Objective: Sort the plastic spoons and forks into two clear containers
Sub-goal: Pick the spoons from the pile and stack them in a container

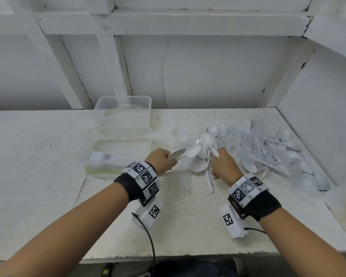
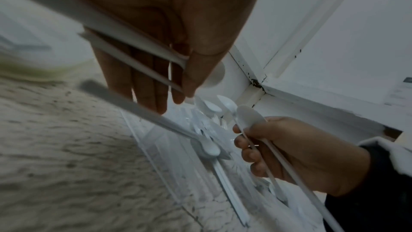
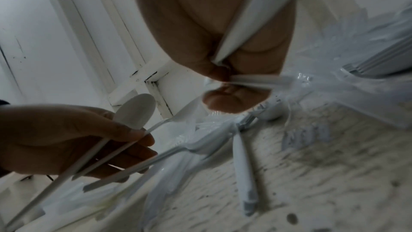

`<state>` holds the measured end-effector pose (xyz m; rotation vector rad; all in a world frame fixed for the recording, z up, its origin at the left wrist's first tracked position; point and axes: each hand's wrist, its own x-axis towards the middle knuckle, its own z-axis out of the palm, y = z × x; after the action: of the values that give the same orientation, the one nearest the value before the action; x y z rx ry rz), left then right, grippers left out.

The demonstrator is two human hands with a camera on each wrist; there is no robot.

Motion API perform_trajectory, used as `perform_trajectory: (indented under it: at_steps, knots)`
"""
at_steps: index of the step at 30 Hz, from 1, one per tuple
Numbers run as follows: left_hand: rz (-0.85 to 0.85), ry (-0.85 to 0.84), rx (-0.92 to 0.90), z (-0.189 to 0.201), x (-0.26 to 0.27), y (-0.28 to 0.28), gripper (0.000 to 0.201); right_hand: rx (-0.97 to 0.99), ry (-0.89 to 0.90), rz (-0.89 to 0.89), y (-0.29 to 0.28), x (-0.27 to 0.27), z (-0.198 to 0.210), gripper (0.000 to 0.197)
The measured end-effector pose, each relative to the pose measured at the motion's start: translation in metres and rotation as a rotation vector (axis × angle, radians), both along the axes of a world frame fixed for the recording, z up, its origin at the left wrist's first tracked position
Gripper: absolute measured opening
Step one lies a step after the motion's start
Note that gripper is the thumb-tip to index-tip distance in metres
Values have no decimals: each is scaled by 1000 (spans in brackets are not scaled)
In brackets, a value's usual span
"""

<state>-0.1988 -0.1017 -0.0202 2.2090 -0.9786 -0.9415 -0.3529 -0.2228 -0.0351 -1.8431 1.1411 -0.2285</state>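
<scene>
The counter (image 1: 188, 226) is white-painted and rough, its surface crazed and gritty, which should give thin plastic some grip when dragged. At its back left stand two clear tubs, thin-walled, rounded at the corners: the far tub (image 1: 123, 110) looks empty, the near tub (image 1: 100, 144) already has a neat stack of forks (image 1: 106, 157) lying flat in it.

To the right the pile (image 1: 268, 154) sprawls toward the corner, white spoons and clear forks tangled, some in crinkly film. I'd judge every piece very light, slick and springy, with tines that snag their neighbours and could snap if wrenched. The safe hold is the flat ribbed handle, lifted lengthwise out of the heap.

The left hand (image 1: 164, 159) is pinching a few spoons (image 1: 183, 153) by their handles between thumb and straight fingers, bowls fanned out just beside the near tub. The right hand (image 1: 223, 165) is curled round more white handles (image 3: 249, 24) at the pile's near edge, thumb and fingertips nipping them tight; whether those are spoons or forks I cannot tell.
</scene>
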Motion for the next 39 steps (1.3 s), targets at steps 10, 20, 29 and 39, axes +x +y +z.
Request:
perform_trajectory:
  at_steps: [10,20,29,39]
  knots:
    - [60,-169,-77,4,13,13,22,-190,157,135,14,6,-4,32]
    - [60,-107,-89,7,17,24,22,-314,358,185,6,20,-13,14]
    - [14,-112,-115,7,15,14,22,-485,276,263,-14,-2,20,24]
    - [-164,-266,-122,9,0,-15,16,-267,-236,-51,-32,-36,48,9]
